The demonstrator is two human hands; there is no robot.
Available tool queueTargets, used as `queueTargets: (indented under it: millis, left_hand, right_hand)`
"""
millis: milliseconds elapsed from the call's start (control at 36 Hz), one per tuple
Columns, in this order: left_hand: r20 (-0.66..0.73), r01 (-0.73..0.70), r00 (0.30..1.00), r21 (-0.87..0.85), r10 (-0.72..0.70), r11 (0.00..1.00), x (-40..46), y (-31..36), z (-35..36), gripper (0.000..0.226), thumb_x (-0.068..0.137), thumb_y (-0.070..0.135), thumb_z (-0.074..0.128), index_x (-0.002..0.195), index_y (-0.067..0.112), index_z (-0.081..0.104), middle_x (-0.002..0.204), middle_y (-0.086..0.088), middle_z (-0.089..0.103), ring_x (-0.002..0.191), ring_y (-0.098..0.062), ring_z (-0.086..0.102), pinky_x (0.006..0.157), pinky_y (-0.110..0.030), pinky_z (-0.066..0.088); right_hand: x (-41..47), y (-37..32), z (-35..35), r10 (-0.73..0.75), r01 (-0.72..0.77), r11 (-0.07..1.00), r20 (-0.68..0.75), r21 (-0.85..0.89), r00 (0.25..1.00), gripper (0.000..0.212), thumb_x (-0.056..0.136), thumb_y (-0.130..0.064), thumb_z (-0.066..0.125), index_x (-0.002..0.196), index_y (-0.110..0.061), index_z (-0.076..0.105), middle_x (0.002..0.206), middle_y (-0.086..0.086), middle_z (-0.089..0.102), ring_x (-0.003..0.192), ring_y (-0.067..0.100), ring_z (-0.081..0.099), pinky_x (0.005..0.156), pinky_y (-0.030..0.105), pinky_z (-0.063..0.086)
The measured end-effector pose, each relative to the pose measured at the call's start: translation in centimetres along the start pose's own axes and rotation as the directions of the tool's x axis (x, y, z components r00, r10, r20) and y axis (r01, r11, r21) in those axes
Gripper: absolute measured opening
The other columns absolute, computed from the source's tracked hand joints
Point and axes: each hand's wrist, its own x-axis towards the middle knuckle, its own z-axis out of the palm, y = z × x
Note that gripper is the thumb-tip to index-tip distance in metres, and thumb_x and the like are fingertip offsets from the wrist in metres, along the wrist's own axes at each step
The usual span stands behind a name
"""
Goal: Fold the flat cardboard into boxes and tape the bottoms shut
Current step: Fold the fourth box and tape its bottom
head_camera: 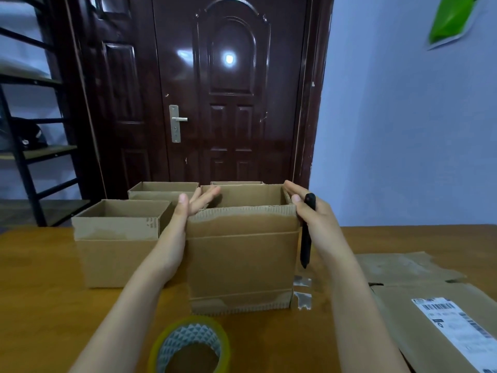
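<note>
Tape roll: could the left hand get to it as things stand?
Probably yes. The left hand rests open against the box, holding nothing, and the tape roll lies on bare table nearer the person, with nothing between them.

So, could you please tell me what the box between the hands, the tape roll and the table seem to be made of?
The box looks like matte brown corrugated cardboard: fluting shows along its torn top and bottom edges. The tape roll seems to be clear, yellowish glossy plastic film on a brown, probably cardboard, core. The table looks like smooth orange-brown wood or a wood-look laminate; the picture cannot settle which.
</note>
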Motion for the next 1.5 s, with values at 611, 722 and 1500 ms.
queueTargets:
  millis: [611,722,1500]
  left_hand:
    - [0.074,-0.142,0.989,0.193,0.13,0.971,-0.4,-1.3,-0.5,0.073,0.063,0.094,0.028,0.12,0.057,0.054,0.132,0.054,0.026,0.142,0.0,0.018,0.115,-0.052,0.021]
    - [0.06,-0.141,0.99,0.365,0.128,0.92,-0.3,-1.8,-1.2,0.08,0.063,0.095,0.025,0.132,0.057,0.039,0.145,0.041,0.009,0.137,-0.005,0.024,0.111,-0.055,0.028]
    - [-0.118,0.009,0.993,-0.186,-0.031,0.983,0.0,-1.3,0.8,0.062,0.085,0.034,0.06,0.137,0.046,0.029,0.124,0.024,0.048,0.112,0.002,0.051,0.082,-0.02,0.043]
  right_hand:
    - [0.1,1.0,-0.4,0.154,-0.161,0.984,0.102,0.073,0.983,0.054,0.081,-0.06,0.039,0.096,-0.022,0.074,0.096,0.001,0.075,0.095,0.016,0.069,0.094,0.038,0.049]
    - [0.0,1.2,-0.1,0.157,-0.165,0.976,0.068,0.144,0.985,0.053,0.087,-0.056,0.04,0.099,-0.016,0.073,0.098,0.006,0.074,0.095,0.021,0.07,0.091,0.041,0.051]
    - [0.5,1.2,0.2,0.023,-0.064,0.973,-0.182,-0.222,0.983,0.059,0.081,-0.035,0.072,0.133,-0.021,0.049,0.107,-0.008,0.047,0.107,0.013,0.048,0.089,0.029,0.044]
